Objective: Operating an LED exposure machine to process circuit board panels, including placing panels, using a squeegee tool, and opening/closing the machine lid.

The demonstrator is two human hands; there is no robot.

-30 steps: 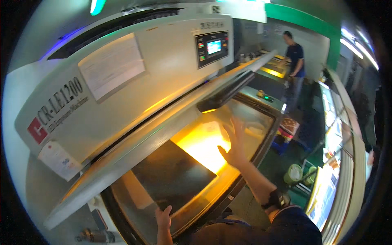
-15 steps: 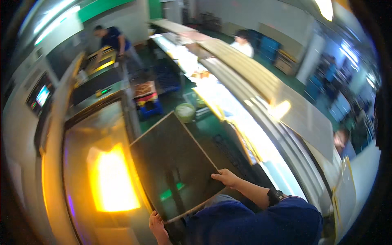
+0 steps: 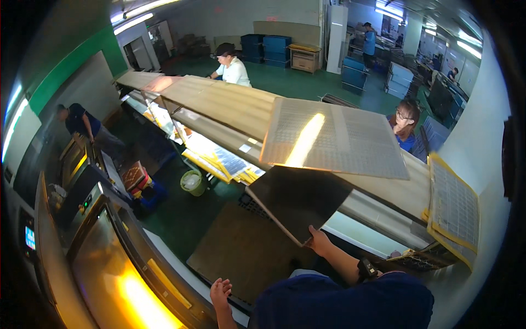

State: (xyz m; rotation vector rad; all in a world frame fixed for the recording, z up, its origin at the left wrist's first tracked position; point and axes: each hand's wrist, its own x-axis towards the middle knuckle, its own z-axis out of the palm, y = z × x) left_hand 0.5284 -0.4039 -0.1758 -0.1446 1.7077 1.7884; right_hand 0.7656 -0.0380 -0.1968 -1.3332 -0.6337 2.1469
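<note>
worktop [image 3: 383, 192]: long, beside the person | dark sheet [image 3: 298, 200]: held tilted above worktop edge, below a lighter sheet [image 3: 334, 140] | right hand [image 3: 319, 240]: fingers clamped on the sheet's near corner; better supported level with both hands | left hand [image 3: 220, 291]: fingers loosely spread, empty, low

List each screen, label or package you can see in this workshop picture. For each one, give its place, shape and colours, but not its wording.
Small screen: far left, on the machine front; rectangular, glowing blue-white.
Label: on the long bench edge, centre; small white rectangle.
Patterned box: on the floor, left of the pale green bucket; red and tan.
Blue crates: stacked by the back wall.
</note>
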